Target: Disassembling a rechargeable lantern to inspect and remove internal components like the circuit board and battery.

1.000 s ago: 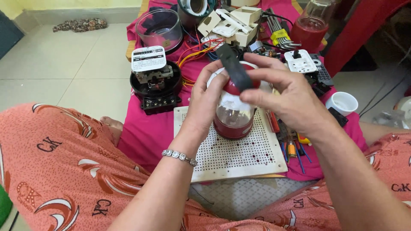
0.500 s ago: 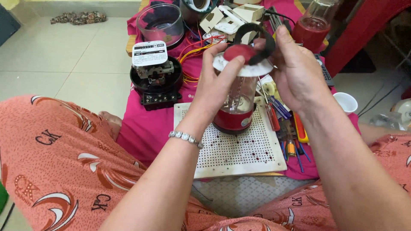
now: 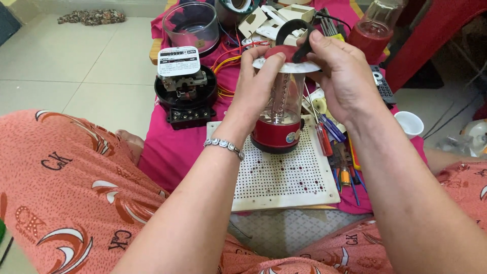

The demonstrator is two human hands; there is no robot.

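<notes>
A small red lantern (image 3: 278, 119) with a clear body and white top rim stands upright on a white perforated board (image 3: 284, 177). My left hand (image 3: 258, 83) grips its top rim from the left, fingers over the red cap. My right hand (image 3: 341, 76) holds the lantern's black carry handle (image 3: 297, 31), raised in an arc above the cap.
A black electricity meter (image 3: 185, 91) with its cover off sits left of the board on a pink cloth (image 3: 167, 152). Its clear dome (image 3: 193, 25) lies behind. Screwdrivers (image 3: 332, 137) lie to the right, next to a white cup (image 3: 409, 123). A second red lantern (image 3: 373, 30) stands at the back.
The black handle has swung up from lying across the cap to an arc above it. Both hands have risen to the lantern's top.
</notes>
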